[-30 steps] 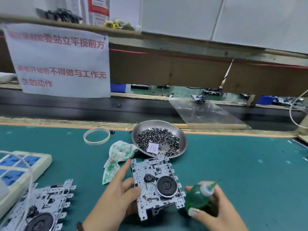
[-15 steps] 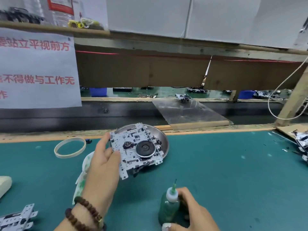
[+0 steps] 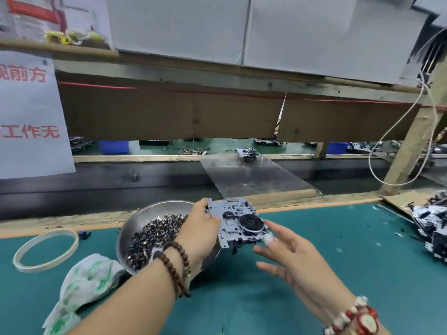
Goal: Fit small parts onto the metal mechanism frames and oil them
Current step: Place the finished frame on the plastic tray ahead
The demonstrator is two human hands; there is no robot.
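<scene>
Green-matted bench (image 3: 314,286), wooden strip along its far edge. Round steel bowl (image 3: 145,218) heaped with small dark metal parts (image 3: 154,233), sitting near the far edge, left of centre. Crumpled white-and-green cloth (image 3: 84,284) toward the near-left corner, touching the bowl's near side. Off-white tape ring (image 3: 46,250) lying flat by the left edge. Pile of black-and-white mechanism frames (image 3: 433,226) at the far right edge, partly cut off. Silver perforated metal mechanism frame with a black round flywheel (image 3: 238,220), held in the air above the bowl's right rim, tilted, flywheel face up. Left hand (image 3: 200,228), grip clamped on the frame's left edge, thumb on top, fingers hidden underneath; brown bead bracelet (image 3: 176,267) on that wrist. Right hand (image 3: 290,252), fingers spread and straight, holding nothing, thumb tip at the frame's near-right corner, contact impossible to tell; red-and-white bead bracelet (image 3: 355,320) on that wrist.
</scene>
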